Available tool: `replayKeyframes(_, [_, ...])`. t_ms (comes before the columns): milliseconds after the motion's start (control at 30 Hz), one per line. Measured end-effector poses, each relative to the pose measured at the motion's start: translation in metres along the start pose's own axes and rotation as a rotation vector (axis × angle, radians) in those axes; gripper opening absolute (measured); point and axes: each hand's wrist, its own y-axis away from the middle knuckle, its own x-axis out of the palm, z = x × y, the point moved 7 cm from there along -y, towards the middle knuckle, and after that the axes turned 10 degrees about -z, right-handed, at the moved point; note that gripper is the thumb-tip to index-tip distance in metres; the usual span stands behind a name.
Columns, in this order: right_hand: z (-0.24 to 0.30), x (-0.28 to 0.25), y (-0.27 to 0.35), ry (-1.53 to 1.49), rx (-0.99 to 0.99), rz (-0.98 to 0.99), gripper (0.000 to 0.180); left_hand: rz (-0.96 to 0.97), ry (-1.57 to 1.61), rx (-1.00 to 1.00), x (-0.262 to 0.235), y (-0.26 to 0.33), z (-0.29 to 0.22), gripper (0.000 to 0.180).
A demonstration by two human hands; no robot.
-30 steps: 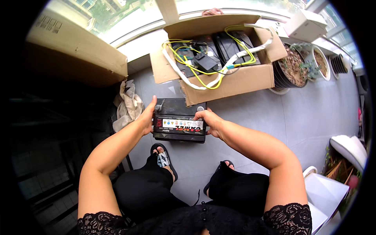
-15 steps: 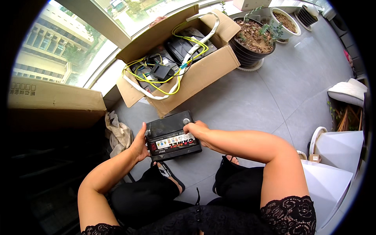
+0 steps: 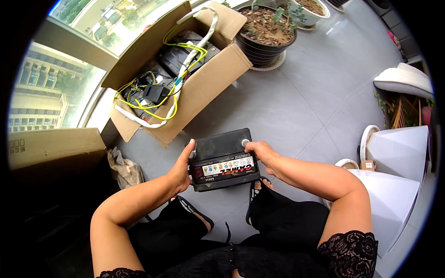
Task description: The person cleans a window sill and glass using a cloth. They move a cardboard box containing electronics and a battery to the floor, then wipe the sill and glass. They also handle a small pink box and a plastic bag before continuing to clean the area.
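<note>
A black rectangular battery [image 3: 222,160] with two grey terminals on top and a white and red label on its front is held above my knees. My left hand [image 3: 180,171] grips its left end, thumb up near the left terminal. My right hand [image 3: 263,154] grips the right end, fingers by the right terminal. An open cardboard box [image 3: 204,92] lies on the grey floor just beyond the battery, holding black devices, yellow wires and a thick white cable.
A dark pot with soil and small plants [image 3: 266,34] stands right of the box. White planters [image 3: 394,180] and a white cushion [image 3: 403,78] sit at the right. A closed cardboard box [image 3: 51,148] and a crumpled cloth [image 3: 124,167] are at the left, by the window.
The view has swung so the open box sits further left and up. The battery stays in both hands, now tilted and closer to my lap.
</note>
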Motion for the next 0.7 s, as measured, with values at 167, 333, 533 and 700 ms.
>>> replayKeyframes(167, [-0.026,-0.073,-0.02,-0.141,-0.045,-0.036,0.033,0.076,-0.142,0.056,0.071,-0.013,-0.018,0.099])
replayKeyframes(333, [-0.06,-0.156,-0.01,-0.353,-0.042,-0.26,0.025,0.115,-0.303,0.045,0.147,-0.03,-0.034,0.103])
replayKeyframes(533, [-0.113,-0.21,-0.002,-0.601,-0.02,-0.35,0.023,0.192,-0.384,0.102,0.218,-0.036,-0.042,0.11])
replayKeyframes(700, [-0.131,-0.219,0.013,-0.735,-0.011,-0.417,0.024,0.305,-0.378,0.071,0.235,-0.054,-0.041,0.125])
